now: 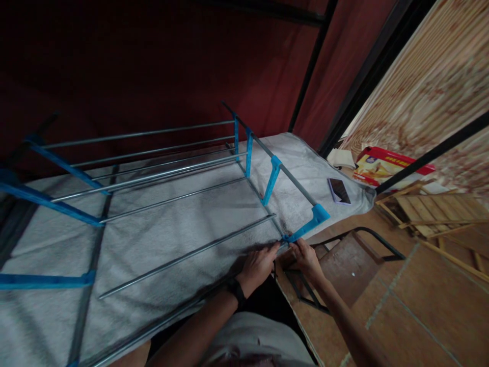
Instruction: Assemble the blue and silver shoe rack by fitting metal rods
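A partly assembled rack of grey metal tubes (153, 181) and blue plastic brackets (272, 179) lies on a bed with a grey blanket (214, 206). My left hand (257, 267), wearing a dark wristband, closes around the end of the front tube (153, 326). Beside it, my right hand (306, 259) pinches the lower end of the nearest blue bracket (308, 224). Both hands meet at this corner joint, where the fingers partly hide the contact. A single tube (187, 257) lies at a slant across the blanket, behind my left hand.
A phone (338, 191) rests on the bed's right end. A metal-framed chair (347, 260) stands by my right arm. Beyond are a red and yellow box (382, 165) and a wooden slatted piece (439, 214). Black bed posts (431, 155) and a dark red curtain (153, 66) border the bed.
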`<state>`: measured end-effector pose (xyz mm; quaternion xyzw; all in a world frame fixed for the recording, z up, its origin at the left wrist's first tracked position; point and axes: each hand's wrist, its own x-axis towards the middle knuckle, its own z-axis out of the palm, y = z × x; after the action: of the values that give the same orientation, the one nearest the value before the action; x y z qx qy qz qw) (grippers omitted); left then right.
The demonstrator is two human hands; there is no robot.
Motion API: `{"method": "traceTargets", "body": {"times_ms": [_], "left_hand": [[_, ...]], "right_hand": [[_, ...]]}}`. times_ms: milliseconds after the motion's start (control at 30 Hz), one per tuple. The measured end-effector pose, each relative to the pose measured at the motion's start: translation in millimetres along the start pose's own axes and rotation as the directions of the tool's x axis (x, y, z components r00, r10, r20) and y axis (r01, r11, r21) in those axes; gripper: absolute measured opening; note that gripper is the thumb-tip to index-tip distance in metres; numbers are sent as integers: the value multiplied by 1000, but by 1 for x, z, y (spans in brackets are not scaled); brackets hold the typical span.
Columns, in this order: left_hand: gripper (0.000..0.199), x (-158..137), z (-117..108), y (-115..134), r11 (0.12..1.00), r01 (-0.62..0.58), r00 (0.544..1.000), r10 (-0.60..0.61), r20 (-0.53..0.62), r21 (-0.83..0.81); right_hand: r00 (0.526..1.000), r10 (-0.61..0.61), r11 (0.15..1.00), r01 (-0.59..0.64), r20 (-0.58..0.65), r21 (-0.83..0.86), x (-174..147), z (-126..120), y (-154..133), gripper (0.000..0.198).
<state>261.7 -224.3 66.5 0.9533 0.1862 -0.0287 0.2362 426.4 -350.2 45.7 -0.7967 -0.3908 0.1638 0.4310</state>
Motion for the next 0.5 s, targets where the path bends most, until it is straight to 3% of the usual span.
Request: {"method": "traceTargets", "body": {"times_ms": [500], "left_hand": [[54, -2, 8, -2, 999, -2, 1000, 3, -19, 37]], "right_hand": [[1000, 8, 997, -7, 11, -83, -1, 4, 12, 29]]}}
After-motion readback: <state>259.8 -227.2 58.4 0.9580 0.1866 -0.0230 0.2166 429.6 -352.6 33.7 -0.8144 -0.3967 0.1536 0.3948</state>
